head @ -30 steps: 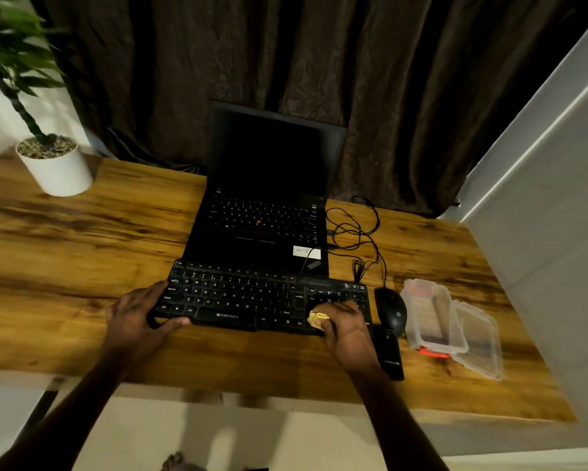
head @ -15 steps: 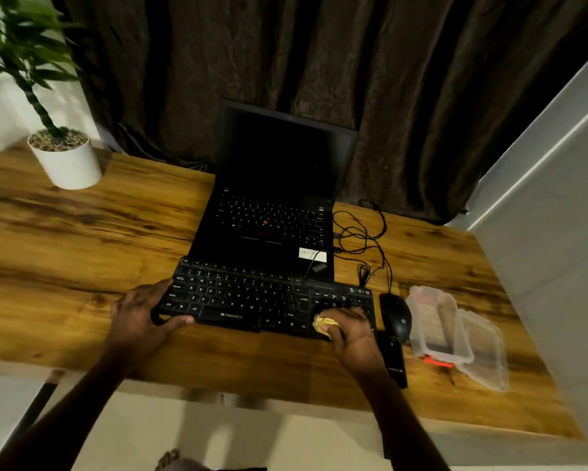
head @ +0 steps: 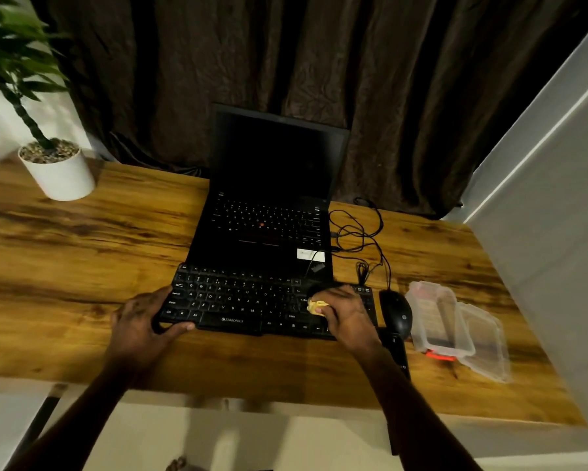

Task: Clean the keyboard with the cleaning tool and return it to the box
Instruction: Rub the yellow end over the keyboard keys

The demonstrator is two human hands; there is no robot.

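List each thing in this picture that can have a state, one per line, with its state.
Laptop: lid open, screen dark.
Keyboard: flat on desk, steadied at left end.
Box: open, lid off, lying beside it.
Yellow tool: out of box, pressed on keys.
Left hand: gripping keyboard.
Right hand: closed on tool.
Mouse: untouched, beside keyboard.

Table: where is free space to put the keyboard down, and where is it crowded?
Bare wood lies left of the keyboard, between the plant pot and laptop. Right side is crowded: cables, mouse, open box and lid.
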